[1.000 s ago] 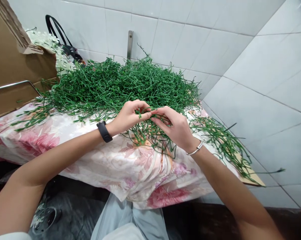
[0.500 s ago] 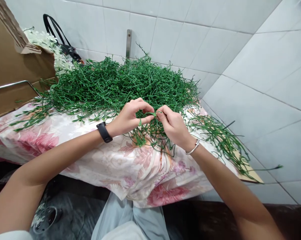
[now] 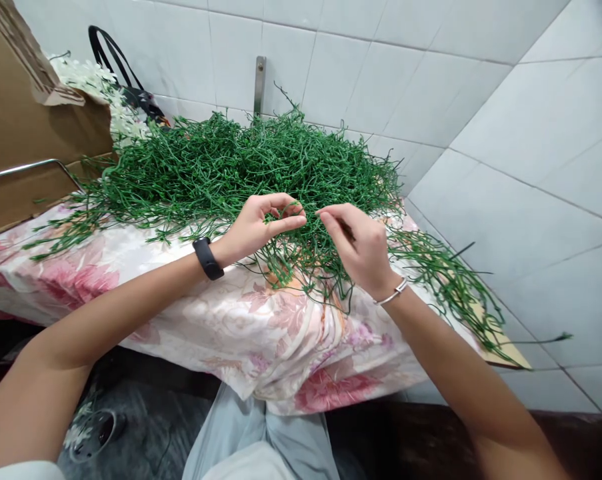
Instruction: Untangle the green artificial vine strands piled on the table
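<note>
A big tangled pile of green artificial stems (image 3: 241, 167) lies on a table covered with a pink floral cloth (image 3: 131, 280). My left hand (image 3: 261, 227), with a black band on the wrist, pinches a thin green stem (image 3: 301, 267) between thumb and fingers at the pile's near edge. Close to its right, my right hand (image 3: 361, 250), with a silver bracelet, has its fingers curled on the same bunch of stems. The fingertips of the two hands are a short gap apart. More stems (image 3: 445, 280) trail off to the right over the table's edge.
A brown cardboard box (image 3: 25, 133) with a metal rail stands at the left. White artificial flowers (image 3: 101, 93) and a black-handled bag (image 3: 131, 87) sit behind the pile. White tiled walls close in behind and to the right. A dark floor lies below the table.
My hands have drawn slightly apart; the fingertips that met over a stem are now separated. My right hand has lifted a little.
</note>
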### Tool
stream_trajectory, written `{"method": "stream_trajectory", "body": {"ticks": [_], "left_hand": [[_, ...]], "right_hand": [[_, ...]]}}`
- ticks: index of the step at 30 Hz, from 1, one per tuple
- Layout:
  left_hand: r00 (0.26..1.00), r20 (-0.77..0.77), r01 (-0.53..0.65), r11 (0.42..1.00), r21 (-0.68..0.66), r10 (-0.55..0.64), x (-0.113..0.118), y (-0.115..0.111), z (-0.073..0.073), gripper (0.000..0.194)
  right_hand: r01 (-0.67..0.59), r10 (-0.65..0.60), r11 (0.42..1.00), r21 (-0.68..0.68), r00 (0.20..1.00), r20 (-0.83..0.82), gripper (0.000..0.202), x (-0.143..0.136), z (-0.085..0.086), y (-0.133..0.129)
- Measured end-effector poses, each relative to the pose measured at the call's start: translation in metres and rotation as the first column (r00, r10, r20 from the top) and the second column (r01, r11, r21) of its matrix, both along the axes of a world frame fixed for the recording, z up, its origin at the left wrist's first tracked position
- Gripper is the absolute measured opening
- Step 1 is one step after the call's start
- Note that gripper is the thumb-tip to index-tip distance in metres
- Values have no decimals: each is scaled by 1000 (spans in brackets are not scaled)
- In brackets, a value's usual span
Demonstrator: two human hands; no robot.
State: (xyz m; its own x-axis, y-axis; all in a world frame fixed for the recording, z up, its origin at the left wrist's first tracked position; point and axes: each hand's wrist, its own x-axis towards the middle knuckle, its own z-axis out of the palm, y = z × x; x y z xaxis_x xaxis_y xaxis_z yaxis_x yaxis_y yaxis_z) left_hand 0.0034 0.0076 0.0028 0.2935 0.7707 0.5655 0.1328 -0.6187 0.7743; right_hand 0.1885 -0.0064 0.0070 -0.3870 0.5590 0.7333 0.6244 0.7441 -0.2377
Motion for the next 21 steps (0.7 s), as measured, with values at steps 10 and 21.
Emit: {"method": "stream_trajectory", "body": {"ticks": [10,21], "left_hand": [[989,126,77,997,-18,-74,2,-2,-2,25],[1000,15,22,989,145,-25,2,-4,-6,34]], "right_hand": [[36,-43,992,-123,997,-56,22,9,11,6],[-170,158,980,-107,980,-119,3,2,6,-3]]}}
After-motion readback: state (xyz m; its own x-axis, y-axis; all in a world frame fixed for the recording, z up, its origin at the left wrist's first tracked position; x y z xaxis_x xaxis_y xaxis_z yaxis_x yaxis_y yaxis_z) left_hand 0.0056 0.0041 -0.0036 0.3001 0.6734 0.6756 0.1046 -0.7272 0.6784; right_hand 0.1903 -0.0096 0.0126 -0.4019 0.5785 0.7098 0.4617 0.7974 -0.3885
